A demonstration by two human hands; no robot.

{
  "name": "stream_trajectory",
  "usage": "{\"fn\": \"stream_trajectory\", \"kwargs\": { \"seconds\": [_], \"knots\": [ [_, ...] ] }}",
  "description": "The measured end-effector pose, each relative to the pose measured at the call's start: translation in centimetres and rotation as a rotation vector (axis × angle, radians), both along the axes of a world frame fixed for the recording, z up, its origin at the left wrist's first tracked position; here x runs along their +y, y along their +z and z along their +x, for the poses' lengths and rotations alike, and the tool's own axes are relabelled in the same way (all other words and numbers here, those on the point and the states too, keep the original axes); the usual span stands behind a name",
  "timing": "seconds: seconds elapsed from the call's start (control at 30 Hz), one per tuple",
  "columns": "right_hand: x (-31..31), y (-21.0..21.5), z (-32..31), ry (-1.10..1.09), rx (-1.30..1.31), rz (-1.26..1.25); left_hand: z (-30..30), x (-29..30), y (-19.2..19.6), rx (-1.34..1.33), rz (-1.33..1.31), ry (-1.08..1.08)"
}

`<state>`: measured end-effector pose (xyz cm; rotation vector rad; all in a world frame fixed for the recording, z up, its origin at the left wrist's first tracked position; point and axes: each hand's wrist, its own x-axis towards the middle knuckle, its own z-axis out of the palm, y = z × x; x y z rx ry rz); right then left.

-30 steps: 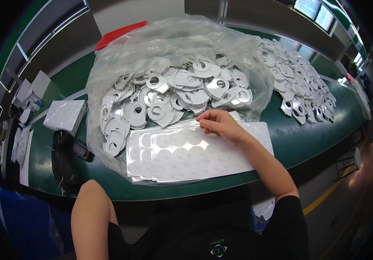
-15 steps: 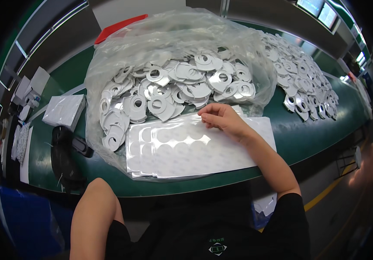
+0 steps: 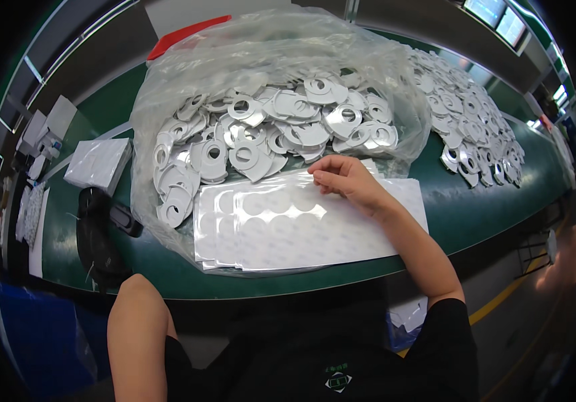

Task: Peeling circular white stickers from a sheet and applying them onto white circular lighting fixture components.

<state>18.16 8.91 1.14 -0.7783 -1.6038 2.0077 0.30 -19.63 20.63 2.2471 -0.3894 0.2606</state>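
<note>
Several white sheets (image 3: 301, 242) lie unchanged; over their far edge the right hand (image 3: 349, 181) stays curled, any grip indeterminable, suggesting paused handling; left hand unseen.

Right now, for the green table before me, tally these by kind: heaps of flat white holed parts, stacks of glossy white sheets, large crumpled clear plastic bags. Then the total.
Heaps of flat white holed parts: 2
Stacks of glossy white sheets: 1 (overlapping; single sheets can't be counted)
Large crumpled clear plastic bags: 1
Total: 4
</note>
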Motion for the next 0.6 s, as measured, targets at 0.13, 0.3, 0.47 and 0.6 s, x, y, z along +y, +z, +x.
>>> {"fn": "stream_trajectory", "kwargs": {
  "seconds": [0.13, 0.3, 0.47, 0.6],
  "knots": [
    [-0.1, -0.1, 0.0, -0.010, -0.006, 0.017, 0.7, 0.2, -1.2, 0.040, -0.208, 0.063],
    [0.0, -0.1, 0.1, -0.005, -0.001, 0.013, 0.4, -0.1, -1.8, -0.060, -0.215, 0.027],
    [-0.1, -0.1, 0.1, -0.028, 0.002, 0.025, 0.0, -0.3, -2.2, -0.178, -0.217, -0.036],
    [-0.1, 0.2, 0.2, -0.015, -0.019, 0.015, -0.1, -0.1, -2.2, -0.266, -0.200, -0.086]
  ]
}}
